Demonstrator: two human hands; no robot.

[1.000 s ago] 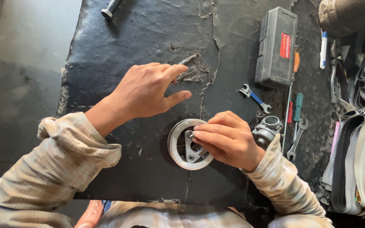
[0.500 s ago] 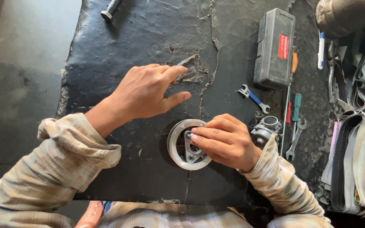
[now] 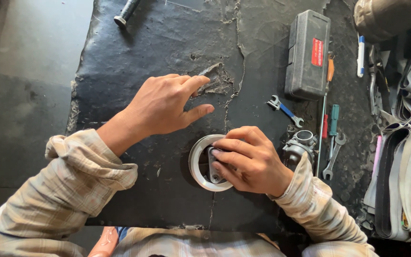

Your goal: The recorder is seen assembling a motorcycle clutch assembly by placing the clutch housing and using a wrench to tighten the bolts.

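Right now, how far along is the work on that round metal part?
Done: the round metal part lies flat on the black mat. In hand: the right hand presses a small metal bracket into its centre; the left hand rests on the mat. Left: the blue wrench lies untouched.

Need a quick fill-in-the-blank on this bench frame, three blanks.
1. The right hand rests on a round ____ metal ring part.
2. The left hand lies flat on the cracked ____ rubber mat.
3. The blue-handled wrench lies just below the closed ____ plastic tool case.

Missing words: silver; black; grey
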